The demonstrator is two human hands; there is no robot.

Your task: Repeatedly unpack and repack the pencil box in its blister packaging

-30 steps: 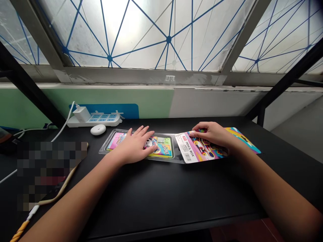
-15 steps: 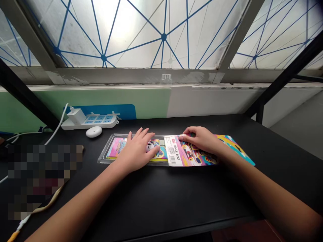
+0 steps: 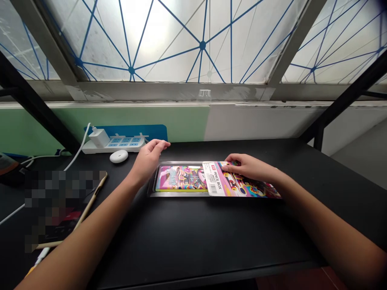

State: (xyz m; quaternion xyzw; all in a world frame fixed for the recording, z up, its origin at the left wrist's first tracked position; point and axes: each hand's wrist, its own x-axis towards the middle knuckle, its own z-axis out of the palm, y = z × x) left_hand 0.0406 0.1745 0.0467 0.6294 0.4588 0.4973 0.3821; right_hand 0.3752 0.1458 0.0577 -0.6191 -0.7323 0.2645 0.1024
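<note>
A clear plastic tray (image 3: 153, 187) lies on the black desk with a colourful cartoon-printed pencil box (image 3: 181, 179) in it. Over its right part lies a printed card sleeve (image 3: 216, 181) marked "PENCIL BOX", with a barcode on its white end. My right hand (image 3: 248, 166) grips the sleeve's upper edge, thumb on top and the other fingers partly hidden behind it. Just above the tray's left end is my left hand (image 3: 148, 157), apart from the tray. Its fingers are drawn together and point right, with nothing visible in them.
A white power strip (image 3: 128, 145) with a plugged-in charger (image 3: 99, 138) stands by the wall. In front of it lies a white earbud case (image 3: 119, 156). A blurred-out item (image 3: 65, 209) and cables are at the left. Black metal bars (image 3: 347, 98) slant up at both sides.
My left hand has lifted off the pencil box, moving up and left, and its fingers have closed together. The tray has slid right under the sleeve. The teal-and-yellow piece at the right no longer shows.
</note>
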